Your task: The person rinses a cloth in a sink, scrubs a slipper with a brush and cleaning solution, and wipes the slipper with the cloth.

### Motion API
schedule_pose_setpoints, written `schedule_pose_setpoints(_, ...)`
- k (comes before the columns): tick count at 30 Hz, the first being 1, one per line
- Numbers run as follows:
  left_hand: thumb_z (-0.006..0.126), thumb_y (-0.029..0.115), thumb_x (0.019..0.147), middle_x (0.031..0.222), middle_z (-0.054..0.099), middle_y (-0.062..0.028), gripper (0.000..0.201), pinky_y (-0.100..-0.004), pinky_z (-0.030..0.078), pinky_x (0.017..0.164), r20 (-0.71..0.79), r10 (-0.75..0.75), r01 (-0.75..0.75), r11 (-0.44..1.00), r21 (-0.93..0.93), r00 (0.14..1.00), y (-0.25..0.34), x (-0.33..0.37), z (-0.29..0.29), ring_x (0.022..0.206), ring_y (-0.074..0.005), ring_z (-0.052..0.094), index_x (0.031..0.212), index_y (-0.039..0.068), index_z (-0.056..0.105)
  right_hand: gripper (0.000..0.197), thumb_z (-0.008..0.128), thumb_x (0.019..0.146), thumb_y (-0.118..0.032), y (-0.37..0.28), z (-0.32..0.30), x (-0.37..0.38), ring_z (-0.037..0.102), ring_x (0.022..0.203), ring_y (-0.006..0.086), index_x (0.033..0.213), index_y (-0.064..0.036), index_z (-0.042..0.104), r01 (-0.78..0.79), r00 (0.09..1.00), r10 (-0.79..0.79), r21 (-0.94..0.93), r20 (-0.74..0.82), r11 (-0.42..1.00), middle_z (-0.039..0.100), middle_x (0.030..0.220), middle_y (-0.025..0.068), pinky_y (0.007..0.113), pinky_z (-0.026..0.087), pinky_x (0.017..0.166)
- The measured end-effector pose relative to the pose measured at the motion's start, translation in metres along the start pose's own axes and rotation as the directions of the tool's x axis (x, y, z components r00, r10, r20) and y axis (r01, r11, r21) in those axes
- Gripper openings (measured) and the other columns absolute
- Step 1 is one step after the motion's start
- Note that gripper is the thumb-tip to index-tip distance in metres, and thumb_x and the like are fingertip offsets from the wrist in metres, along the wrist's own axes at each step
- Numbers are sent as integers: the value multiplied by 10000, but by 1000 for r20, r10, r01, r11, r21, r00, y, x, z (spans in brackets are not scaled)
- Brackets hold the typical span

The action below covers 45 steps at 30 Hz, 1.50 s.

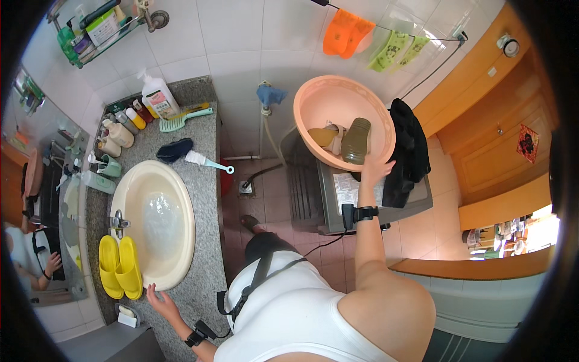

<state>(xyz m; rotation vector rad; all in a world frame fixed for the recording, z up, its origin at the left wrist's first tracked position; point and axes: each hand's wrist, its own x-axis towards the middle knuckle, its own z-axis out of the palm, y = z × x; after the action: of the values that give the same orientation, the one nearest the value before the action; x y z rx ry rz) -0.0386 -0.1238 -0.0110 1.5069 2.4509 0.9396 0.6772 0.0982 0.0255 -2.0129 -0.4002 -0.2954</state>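
Note:
My right hand (pixel 375 171), its fingers spread, is at the near rim of a peach plastic basin (pixel 310 99). It is beside the lower end of an olive-green slipper (pixel 356 140) in the basin; whether it touches the slipper or only the rim is hard to see. Left of that slipper lies another tan and whitish piece of footwear (pixel 324 138). My left hand (pixel 163 304) is open, with fingers stretched toward the near edge of a cream oval sink (pixel 186 241) holding cloudy water. A pair of yellow slippers (pixel 119 265) rests beside the sink, close to that hand.
A light-blue-handled brush (pixel 208 163), a dark blue slipper-like item (pixel 175 149) and a green comb (pixel 186 120) lie on the granite counter (pixel 205 211). Bottles (pixel 120 134) line its back. The basin stands on a grey appliance (pixel 329 211), with black cloth (pixel 409 151) alongside. A wooden door (pixel 488 130) is at right.

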Motion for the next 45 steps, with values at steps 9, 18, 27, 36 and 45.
schedule_pose_setpoints(9,586,-17,771,1281,557,-175,432,-437,358,1068,-102,-13,20,997,76,995,10,-32,-24,1244,-343,479,1199,39,597,759,736,799,-192,-40,33,-60,488,1223,394,1383,92,344,733,634,-741,-132,-223,667,485,1346,248,488,381,1046)
schedule_pose_setpoints(18,607,-20,758,1141,587,-159,335,-430,444,965,-395,-172,212,975,60,902,45,-65,-87,1122,-357,538,1086,40,638,519,610,910,-115,-225,-8,-162,435,1274,399,1349,64,398,809,310,-927,571,-210,141,444,1375,241,481,343,1077)
schedule_pose_setpoints(27,556,-30,775,1402,441,-182,597,-448,319,1092,-504,-388,573,768,285,771,29,-182,-147,1321,-423,369,1362,44,472,269,591,819,-3,-342,-29,-341,509,1212,295,1080,-41,647,219,-118,-976,963,184,155,628,1147,116,399,381,1017)
schedule_pose_setpoints(36,555,-51,798,1268,521,-205,377,-436,378,1028,-500,-666,732,675,-87,554,83,-228,-140,1194,-388,479,1172,-17,575,504,672,783,-94,-295,-32,-645,627,1069,288,1265,-24,543,-336,-792,-606,879,-70,338,679,1092,156,378,475,936)
schedule_pose_setpoints(45,550,-58,827,1136,636,-126,347,-328,441,912,-480,-816,697,547,-463,322,108,-248,-115,1082,-252,587,1162,17,598,293,713,806,-196,-232,-50,-749,650,770,324,985,12,612,-190,-849,-521,970,-84,153,662,830,180,409,509,695)
